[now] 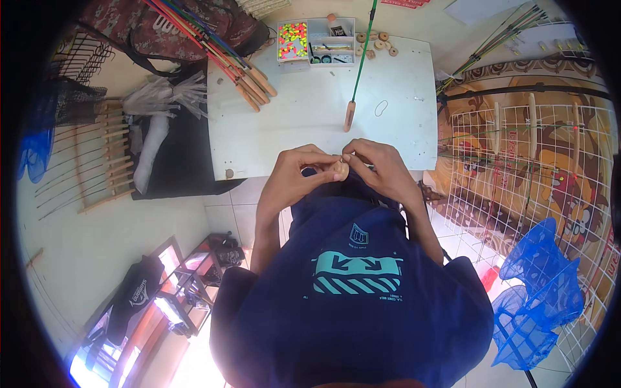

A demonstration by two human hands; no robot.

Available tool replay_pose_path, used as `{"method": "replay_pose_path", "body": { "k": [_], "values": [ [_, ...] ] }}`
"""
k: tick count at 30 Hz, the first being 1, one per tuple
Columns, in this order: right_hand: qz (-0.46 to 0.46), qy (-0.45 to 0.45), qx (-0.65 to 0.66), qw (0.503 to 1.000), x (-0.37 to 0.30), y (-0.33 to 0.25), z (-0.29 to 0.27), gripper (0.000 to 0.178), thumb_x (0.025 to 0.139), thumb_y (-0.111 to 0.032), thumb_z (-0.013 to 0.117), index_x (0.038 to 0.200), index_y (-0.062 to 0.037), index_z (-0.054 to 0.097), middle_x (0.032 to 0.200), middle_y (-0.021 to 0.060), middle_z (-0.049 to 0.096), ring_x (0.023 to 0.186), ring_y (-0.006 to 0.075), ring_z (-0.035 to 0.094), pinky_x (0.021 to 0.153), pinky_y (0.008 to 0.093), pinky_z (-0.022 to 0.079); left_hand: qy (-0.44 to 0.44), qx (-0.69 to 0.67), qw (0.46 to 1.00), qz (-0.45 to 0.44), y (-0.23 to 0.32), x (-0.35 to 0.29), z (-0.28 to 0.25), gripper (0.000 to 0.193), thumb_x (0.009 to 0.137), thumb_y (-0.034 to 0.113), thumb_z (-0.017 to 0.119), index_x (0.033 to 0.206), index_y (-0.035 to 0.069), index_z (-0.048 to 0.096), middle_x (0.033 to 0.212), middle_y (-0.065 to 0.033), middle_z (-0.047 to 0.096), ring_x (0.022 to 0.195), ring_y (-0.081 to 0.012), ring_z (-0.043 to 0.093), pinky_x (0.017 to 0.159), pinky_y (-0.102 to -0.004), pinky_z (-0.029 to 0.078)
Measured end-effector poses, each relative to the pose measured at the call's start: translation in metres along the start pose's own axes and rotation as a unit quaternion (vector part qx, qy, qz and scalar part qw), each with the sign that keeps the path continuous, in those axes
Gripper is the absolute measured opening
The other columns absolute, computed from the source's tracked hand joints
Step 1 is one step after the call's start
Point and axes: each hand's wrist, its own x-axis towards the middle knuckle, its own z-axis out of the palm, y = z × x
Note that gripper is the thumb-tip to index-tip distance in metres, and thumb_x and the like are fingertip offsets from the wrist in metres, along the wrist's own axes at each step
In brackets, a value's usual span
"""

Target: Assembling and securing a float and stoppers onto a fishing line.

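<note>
Just past the table's near edge, both hands meet in front of my chest. My left hand (pixel 299 173) pinches a small round tan piece (pixel 341 170), wooden or cork-like, between thumb and fingertips. My right hand (pixel 378 167) has its fingertips pressed together at the upper edge of that piece; whatever they grip is too small to see. Beyond the hands, a green fishing rod (pixel 364 57) with a wooden handle (pixel 349 116) lies on the white table (pixel 284 129). To its right rests a thin pale loop of line (pixel 381 108).
A divided tray (pixel 315 44) with pink and yellow floats (pixel 292 40) stands at the back, beside several round tan pieces (pixel 381 42). Wooden-handled rods (pixel 249 84) lie back left. A white grid rack (pixel 517 142) and blue nets (pixel 540 284) are at right.
</note>
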Motion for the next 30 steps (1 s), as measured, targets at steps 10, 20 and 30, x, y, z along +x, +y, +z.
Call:
{"method": "replay_pose_path", "body": {
  "k": [10, 20, 30],
  "values": [
    [0.037, -0.055, 0.085, 0.994, 0.006, 0.001, -0.018, 0.011, 0.095, -0.011, 0.055, 0.094, -0.0015, 0.060, 0.068, 0.0029, 0.053, 0.053, 0.0052, 0.036, 0.050, 0.0237, 0.029, 0.405, 0.038, 0.899, 0.160, -0.014, 0.009, -0.006, 0.028, 0.085, 0.002, 0.068, 0.112, -0.003, 0.065, 0.104, -0.0113, 0.065, 0.095, -0.0186, 0.064, 0.087, -0.0280, 0.050],
    [0.023, -0.043, 0.202, 0.978, 0.014, 0.026, -0.019, 0.019, 0.096, -0.018, 0.056, 0.091, -0.0010, 0.062, 0.066, -0.0040, 0.047, 0.057, 0.0040, 0.031, 0.051, 0.0245, 0.025, 0.014, -0.684, 0.659, 0.312, 0.013, -0.005, -0.052, 0.035, 0.102, 0.019, 0.043, 0.131, 0.001, 0.045, 0.111, -0.0155, 0.049, 0.086, -0.0204, 0.059, 0.091, -0.0379, 0.051],
    [0.060, -0.104, 0.264, 0.957, 0.021, 0.041, -0.067, 0.017, 0.094, -0.021, 0.061, 0.096, -0.0044, 0.063, 0.062, -0.0087, 0.040, 0.052, 0.0008, 0.030, 0.045, 0.0193, 0.023, 0.472, -0.235, 0.775, 0.349, 0.028, -0.044, -0.129, 0.052, 0.098, 0.031, 0.053, 0.134, -0.004, 0.040, 0.105, -0.0069, 0.051, 0.068, -0.0118, 0.039, 0.065, -0.0270, 0.038]
  ]
}}
